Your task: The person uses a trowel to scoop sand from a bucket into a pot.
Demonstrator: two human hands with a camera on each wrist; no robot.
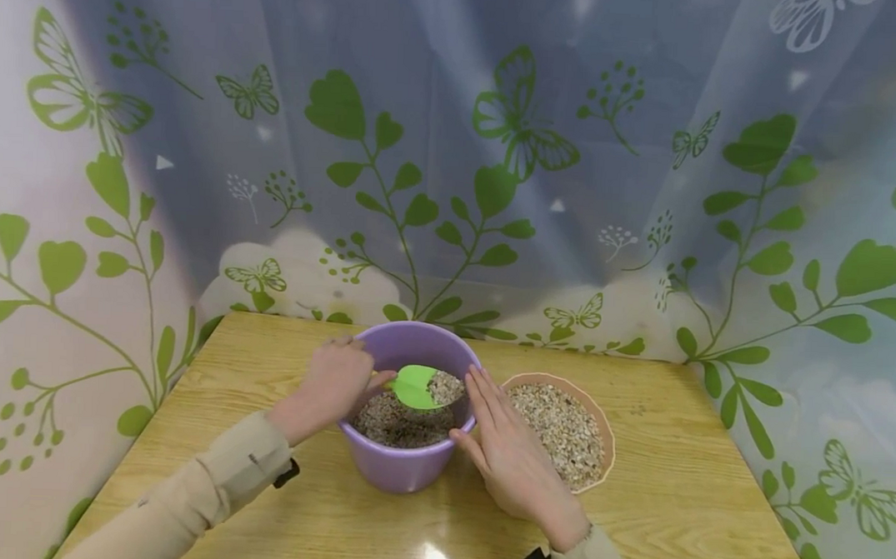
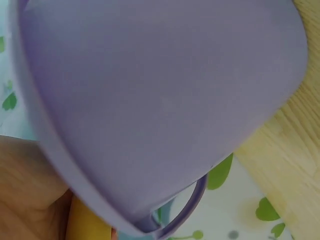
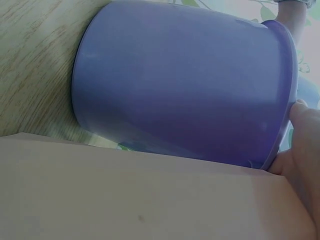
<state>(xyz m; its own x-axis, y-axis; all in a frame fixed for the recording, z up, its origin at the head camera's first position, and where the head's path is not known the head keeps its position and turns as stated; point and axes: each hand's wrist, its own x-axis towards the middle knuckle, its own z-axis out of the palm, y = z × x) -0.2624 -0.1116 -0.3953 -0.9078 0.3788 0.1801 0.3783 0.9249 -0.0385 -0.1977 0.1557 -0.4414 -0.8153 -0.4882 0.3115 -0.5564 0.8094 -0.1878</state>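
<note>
Gripping green scoop [image 1: 411, 387] (speckled gravel [image 1: 445, 389] aboard), left hand [image 1: 331, 383]; right hand [image 1: 508, 449], outstretched, against purple bucket [image 1: 400, 469]

Wooden table [image 1: 679, 490] — purple bucket [image 1: 402, 471], peach bowl [image 1: 609, 445] beside it

There are two hands [image 1: 331, 383] [image 1: 511, 461], one bucket [image 1: 402, 471], one scoop [image 1: 411, 388], one bowl [image 1: 606, 445].

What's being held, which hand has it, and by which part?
The left hand holds the scoop by its yellow handle; the right hand touches the bucket's rim.
</note>
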